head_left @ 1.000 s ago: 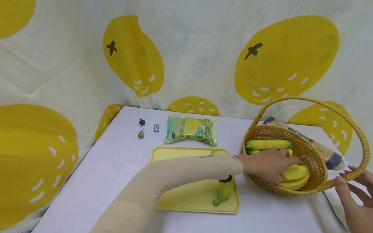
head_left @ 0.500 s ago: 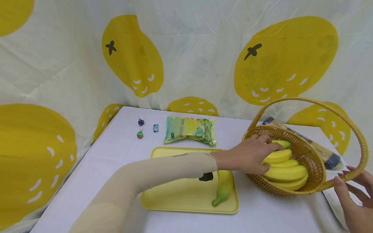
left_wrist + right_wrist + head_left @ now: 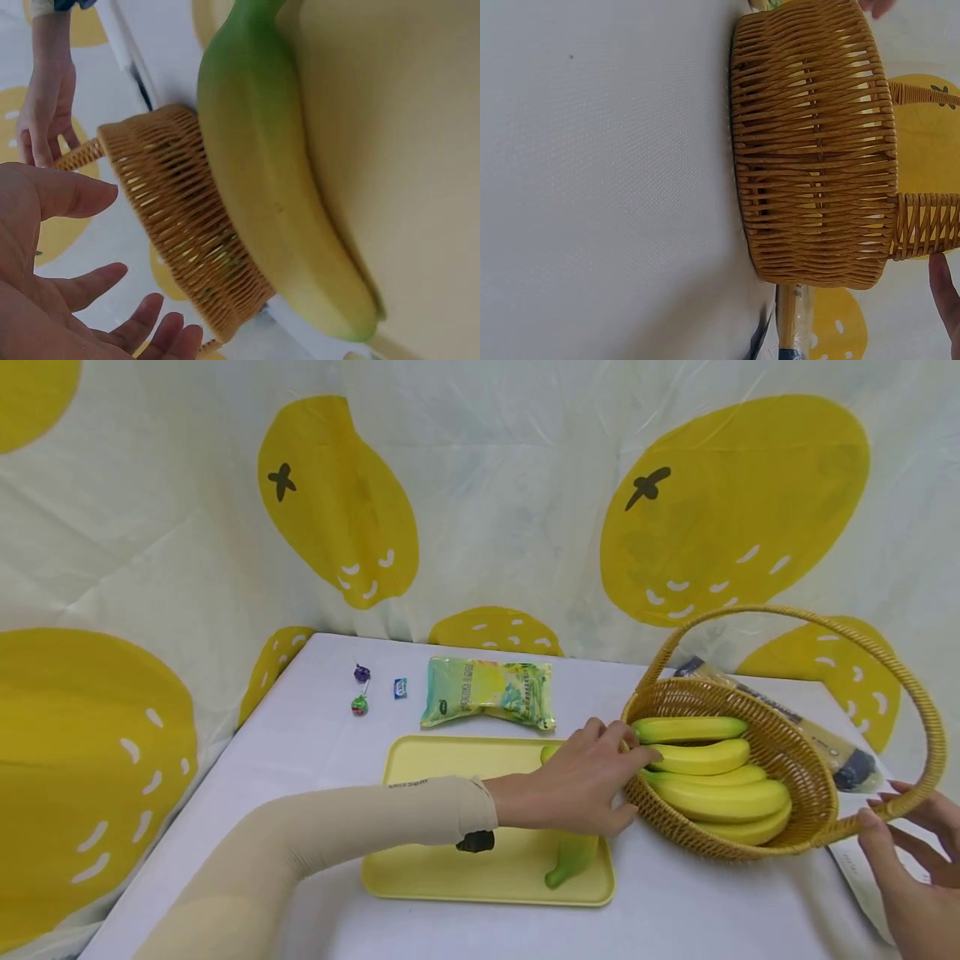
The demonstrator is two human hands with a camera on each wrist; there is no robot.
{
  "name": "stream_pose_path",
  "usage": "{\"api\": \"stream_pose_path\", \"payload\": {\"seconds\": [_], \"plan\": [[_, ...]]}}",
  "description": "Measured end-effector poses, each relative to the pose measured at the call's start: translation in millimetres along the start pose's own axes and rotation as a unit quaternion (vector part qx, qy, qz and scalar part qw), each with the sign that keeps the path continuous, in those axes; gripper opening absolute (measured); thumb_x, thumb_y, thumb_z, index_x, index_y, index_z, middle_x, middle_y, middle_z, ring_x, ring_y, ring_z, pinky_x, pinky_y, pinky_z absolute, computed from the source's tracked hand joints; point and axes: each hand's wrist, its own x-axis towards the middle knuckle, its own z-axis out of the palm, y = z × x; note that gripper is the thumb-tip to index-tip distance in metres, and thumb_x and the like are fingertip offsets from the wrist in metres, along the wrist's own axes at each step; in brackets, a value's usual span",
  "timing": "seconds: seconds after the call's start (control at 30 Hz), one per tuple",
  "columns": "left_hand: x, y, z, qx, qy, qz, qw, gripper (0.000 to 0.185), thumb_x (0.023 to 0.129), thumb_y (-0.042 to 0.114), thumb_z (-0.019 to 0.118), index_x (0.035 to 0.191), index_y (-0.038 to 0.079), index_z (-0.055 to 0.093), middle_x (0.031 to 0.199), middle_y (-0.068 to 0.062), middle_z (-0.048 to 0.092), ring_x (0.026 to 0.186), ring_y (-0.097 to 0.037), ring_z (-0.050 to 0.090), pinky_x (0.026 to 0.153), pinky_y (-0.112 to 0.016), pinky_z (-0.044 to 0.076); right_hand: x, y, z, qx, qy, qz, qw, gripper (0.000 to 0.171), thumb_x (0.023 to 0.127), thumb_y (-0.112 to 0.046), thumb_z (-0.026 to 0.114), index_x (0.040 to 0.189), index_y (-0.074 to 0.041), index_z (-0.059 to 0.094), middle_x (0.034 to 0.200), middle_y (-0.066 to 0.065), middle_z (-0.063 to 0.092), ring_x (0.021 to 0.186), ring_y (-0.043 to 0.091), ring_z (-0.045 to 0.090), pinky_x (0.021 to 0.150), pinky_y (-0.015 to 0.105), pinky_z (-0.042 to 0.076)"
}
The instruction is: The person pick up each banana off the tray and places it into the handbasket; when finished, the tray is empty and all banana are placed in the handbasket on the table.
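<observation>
My left hand (image 3: 581,777) is over the right end of the yellow tray (image 3: 427,881), at the left rim of the wicker basket (image 3: 806,777). Its fingers are spread with nothing between them, as the left wrist view shows. Below it a banana (image 3: 262,165) lies on the tray, partly hidden by the hand in the head view. Several bananas (image 3: 720,797) lie side by side inside the basket. My right hand (image 3: 915,860) holds the basket's arched handle (image 3: 930,727) low on its right side, thumb in front and fingers behind.
Behind the tray lies a green-yellow packet (image 3: 489,693). Two lollipops (image 3: 360,704) and a small blue-white wrapped piece (image 3: 401,687) are at the back left. A long clear-wrapped package (image 3: 825,743) and a white sheet (image 3: 862,877) lie beyond and beside the basket.
My left hand has drawn back leftward out of the basket to its left rim, leaving the bananas there in view. The right hand stays on the handle.
</observation>
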Motion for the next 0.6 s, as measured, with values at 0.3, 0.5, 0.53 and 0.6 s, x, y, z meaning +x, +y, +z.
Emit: {"api": "stream_pose_path", "payload": {"seconds": [0.3, 0.5, 0.53, 0.6], "plan": [[-22.6, -3.1, 17.0, -0.004, -0.005, -0.018, 0.9998, 0.063, 0.095, 0.044, 0.071, 0.153, 0.024, 0.055, 0.139, -0.001, 0.05, 0.107, -0.017, 0.044, 0.089, -0.023, 0.033, -0.6, 0.6, -0.2, 0.0, -0.003, -0.001, 1.0, 0.05, 0.094, 0.011, 0.068, 0.14, -0.008, 0.065, 0.117, -0.015, 0.061, 0.109, 0.001, 0.06, 0.087, 0.007, 0.044], [-35.1, -3.7, 26.8, 0.002, -0.011, -0.017, 0.9998, 0.063, 0.093, 0.053, 0.073, 0.148, 0.024, 0.06, 0.139, -0.004, 0.053, 0.111, -0.021, 0.048, 0.091, -0.025, 0.036, -0.5, -1.8, -0.3, 0.001, 0.0, -0.004, 1.0, 0.047, 0.093, 0.012, 0.067, 0.138, -0.003, 0.065, 0.121, -0.013, 0.063, 0.108, 0.002, 0.061, 0.087, 0.007, 0.044], [-36.6, -4.0, 28.2, 0.004, -0.012, -0.017, 0.9998, 0.064, 0.093, 0.055, 0.072, 0.148, 0.024, 0.06, 0.139, -0.004, 0.054, 0.112, -0.022, 0.048, 0.091, -0.026, 0.036, -0.5, -2.3, -0.3, 0.001, 0.0, -0.005, 1.0, 0.047, 0.093, 0.012, 0.067, 0.138, -0.003, 0.065, 0.122, -0.014, 0.062, 0.108, 0.002, 0.061, 0.087, 0.007, 0.044], [-39.5, -4.7, 30.2, 0.004, -0.015, -0.021, 0.9997, 0.065, 0.092, 0.057, 0.072, 0.148, 0.025, 0.06, 0.14, -0.004, 0.053, 0.113, -0.022, 0.048, 0.092, -0.026, 0.036, -0.6, -2.8, -0.1, 0.0, 0.0, -0.006, 1.0, 0.047, 0.093, 0.012, 0.067, 0.138, -0.003, 0.065, 0.123, -0.014, 0.063, 0.109, 0.001, 0.06, 0.087, 0.007, 0.044]]}}
